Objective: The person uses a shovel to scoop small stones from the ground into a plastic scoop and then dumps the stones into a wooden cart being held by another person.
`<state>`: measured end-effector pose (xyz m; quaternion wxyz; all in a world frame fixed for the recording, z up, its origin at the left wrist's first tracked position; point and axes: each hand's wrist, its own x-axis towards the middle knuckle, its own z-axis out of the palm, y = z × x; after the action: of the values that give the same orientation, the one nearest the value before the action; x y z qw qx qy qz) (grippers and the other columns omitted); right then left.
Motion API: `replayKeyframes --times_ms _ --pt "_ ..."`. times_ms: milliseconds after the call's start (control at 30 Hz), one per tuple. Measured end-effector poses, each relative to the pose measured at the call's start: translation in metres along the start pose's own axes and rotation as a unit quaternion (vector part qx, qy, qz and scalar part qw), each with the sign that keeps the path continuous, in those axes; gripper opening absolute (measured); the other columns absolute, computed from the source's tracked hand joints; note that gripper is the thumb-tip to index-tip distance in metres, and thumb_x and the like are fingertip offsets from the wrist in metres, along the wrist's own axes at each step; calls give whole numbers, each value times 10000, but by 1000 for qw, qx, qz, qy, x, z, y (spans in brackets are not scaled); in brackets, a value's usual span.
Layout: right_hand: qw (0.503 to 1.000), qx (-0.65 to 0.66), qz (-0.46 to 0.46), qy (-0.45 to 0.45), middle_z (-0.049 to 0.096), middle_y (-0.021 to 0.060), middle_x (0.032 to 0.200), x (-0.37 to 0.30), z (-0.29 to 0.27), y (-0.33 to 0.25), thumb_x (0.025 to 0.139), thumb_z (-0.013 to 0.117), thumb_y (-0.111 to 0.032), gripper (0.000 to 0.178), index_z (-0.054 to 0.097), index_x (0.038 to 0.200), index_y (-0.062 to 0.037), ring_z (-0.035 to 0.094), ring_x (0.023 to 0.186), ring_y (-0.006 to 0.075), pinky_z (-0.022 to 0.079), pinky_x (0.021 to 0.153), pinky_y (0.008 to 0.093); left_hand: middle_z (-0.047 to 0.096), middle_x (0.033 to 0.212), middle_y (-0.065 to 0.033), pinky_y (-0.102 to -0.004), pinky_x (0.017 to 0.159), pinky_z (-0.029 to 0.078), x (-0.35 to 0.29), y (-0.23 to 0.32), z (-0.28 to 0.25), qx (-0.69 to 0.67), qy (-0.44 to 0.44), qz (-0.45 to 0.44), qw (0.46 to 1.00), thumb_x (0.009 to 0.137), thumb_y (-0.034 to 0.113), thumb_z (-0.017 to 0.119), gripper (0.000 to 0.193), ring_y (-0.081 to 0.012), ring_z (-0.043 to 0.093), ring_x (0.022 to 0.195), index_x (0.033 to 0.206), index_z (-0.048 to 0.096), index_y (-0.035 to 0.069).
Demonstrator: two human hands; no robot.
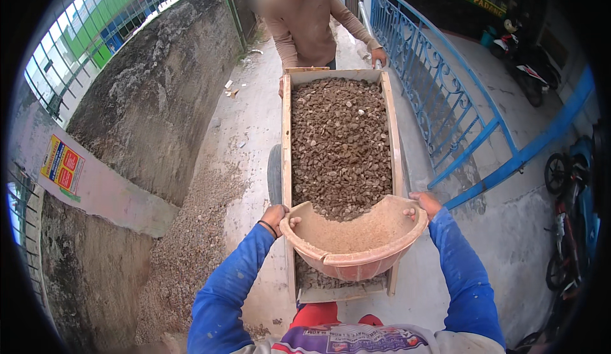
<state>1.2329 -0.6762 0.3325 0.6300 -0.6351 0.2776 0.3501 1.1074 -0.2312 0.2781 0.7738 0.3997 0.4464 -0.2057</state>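
The left hand [273, 216] and right hand [429, 204] had fingers [410, 212] clamped on a curved, pinkish plastic basin [356, 266] above brown gravel [340, 137] in a long, pale-sided cart [395, 131].

A long cart [287, 137] holding brown stones [340, 144] stands on the gray path [247, 131]. Pebbles [191, 252] lie on the left.

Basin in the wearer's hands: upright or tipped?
Tipped forward: the near outer wall of the basin shows, and gravel appears where its far rim would be. Left hand and right hand hold it.
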Motion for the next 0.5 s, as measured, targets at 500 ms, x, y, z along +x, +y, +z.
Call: replayKeyframes --times_ms 500 --pt "989 -107 -89 -38 645 164 703 -168 -86 257 945 484 -242 345 602 1072 56 568 474 175 437 395 299 566 689 -95 -313 398 462 -214 -427 -83 -151 92 111 978 894 117 516 153 -202 555 512 947 547 -23"
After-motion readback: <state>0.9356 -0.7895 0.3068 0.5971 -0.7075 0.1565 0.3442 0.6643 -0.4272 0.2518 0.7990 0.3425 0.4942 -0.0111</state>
